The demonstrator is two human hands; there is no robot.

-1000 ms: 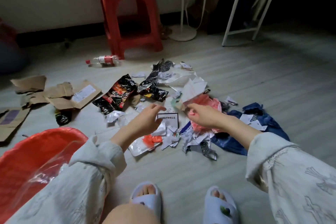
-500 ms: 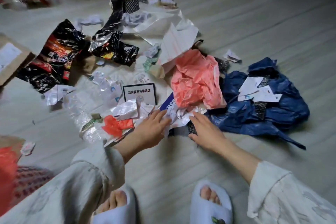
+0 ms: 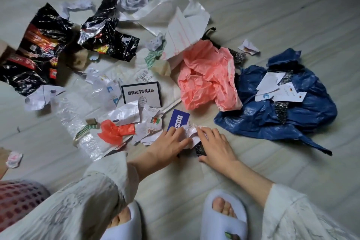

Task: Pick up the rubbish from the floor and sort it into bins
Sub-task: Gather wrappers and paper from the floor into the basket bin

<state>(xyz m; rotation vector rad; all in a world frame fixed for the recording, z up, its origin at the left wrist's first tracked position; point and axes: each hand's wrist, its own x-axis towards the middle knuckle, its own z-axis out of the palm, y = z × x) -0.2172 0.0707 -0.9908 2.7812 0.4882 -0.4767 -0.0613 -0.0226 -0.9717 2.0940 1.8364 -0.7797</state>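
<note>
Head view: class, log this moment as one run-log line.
left hand on crumpled paper | right hand on it too | nothing lifted

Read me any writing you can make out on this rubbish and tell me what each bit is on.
"品牌官方专供认证": black-bordered white card.
"BOS", rest hidden by crumpled paper: blue tag.
Black snack wrappers, receipts, white slips on the blue bag: print too blurred to read.

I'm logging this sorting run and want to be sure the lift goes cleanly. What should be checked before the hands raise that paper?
1. Both hands on crumpled white paper: left hand, right hand, ok.
2. Firm hold: cannot tell.
3. Blue card free of the paper: not ok, partly underneath.
4. Black scrap separate: cannot tell.
5. Bin near: red basket at the left, ok.
</note>
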